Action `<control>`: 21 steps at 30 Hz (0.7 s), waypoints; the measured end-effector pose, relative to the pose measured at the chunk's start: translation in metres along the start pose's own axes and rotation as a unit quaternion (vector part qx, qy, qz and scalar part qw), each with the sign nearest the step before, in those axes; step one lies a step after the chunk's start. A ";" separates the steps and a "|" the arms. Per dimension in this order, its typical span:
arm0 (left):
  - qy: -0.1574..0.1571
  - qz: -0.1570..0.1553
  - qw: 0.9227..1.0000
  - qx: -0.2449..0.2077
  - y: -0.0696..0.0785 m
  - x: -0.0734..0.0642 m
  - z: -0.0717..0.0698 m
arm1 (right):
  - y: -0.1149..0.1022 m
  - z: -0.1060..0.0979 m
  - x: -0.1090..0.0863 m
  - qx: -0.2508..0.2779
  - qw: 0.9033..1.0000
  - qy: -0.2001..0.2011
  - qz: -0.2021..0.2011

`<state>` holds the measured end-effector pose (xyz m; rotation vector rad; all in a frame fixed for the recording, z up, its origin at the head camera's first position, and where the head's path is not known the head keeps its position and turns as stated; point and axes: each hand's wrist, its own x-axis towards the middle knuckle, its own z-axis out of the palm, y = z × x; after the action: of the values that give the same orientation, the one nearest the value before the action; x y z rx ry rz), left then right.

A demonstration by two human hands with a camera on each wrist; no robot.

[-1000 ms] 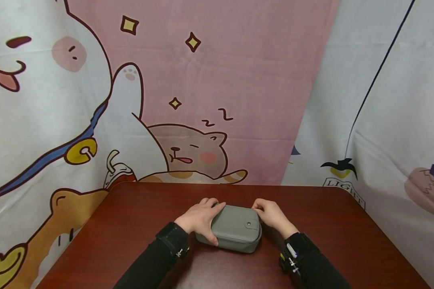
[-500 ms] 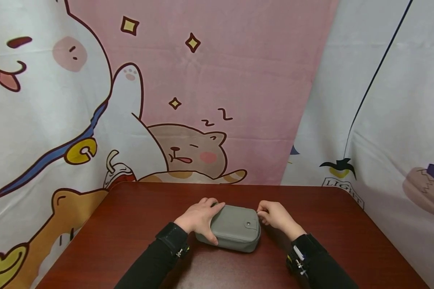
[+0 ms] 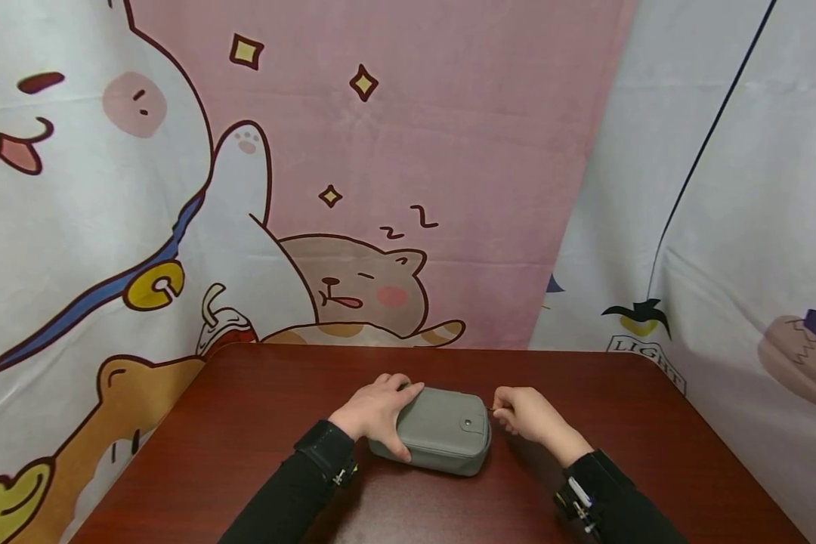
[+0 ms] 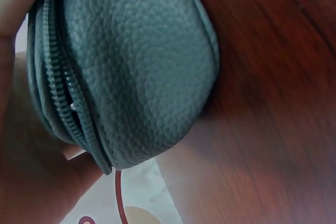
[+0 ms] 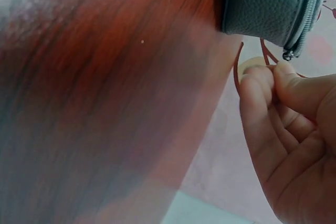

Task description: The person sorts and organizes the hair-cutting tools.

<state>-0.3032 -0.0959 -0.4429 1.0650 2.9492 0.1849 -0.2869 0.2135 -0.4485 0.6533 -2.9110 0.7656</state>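
A grey-green zippered pouch (image 3: 444, 425) with a snap tab lies on the table. My left hand (image 3: 378, 414) grips its left end, thumb along the front side and fingers over the back. Up close in the left wrist view, the zipper (image 4: 62, 85) has its two rows of teeth slightly parted at that end. Off the pouch's right end, my right hand (image 3: 527, 412) pinches the zipper pull between thumb and curled forefinger. In the right wrist view the zipper slider (image 5: 287, 54) shows just above the thumb tip; the pull itself is mostly hidden by the fingers.
The reddish-brown wooden table (image 3: 265, 393) reaches back to a hanging cloth (image 3: 476, 189) printed with cartoon animals. A pale cloth (image 3: 734, 227) hangs at the right. Each wrist wears a dark band with a small device.
My right hand has moved right and slightly nearer, from the pouch's back right corner to just off its right end. The left hand and pouch have hardly moved.
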 end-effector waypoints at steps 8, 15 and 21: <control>-0.002 -0.004 1.000 0.000 0.000 0.000 0.000 | -0.008 -0.006 -0.013 -0.038 0.999 0.001 -0.039; -0.002 -0.002 1.000 0.002 0.001 0.000 0.000 | -0.012 -0.009 -0.018 -0.071 0.995 0.005 -0.071; -0.002 -0.005 1.000 0.001 0.001 -0.001 0.000 | -0.014 -0.012 -0.021 -0.053 0.993 -0.012 -0.108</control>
<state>-0.3020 -0.0954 -0.4428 1.0506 2.9503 0.1803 -0.2623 0.2171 -0.4350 0.9502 -2.8149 0.5790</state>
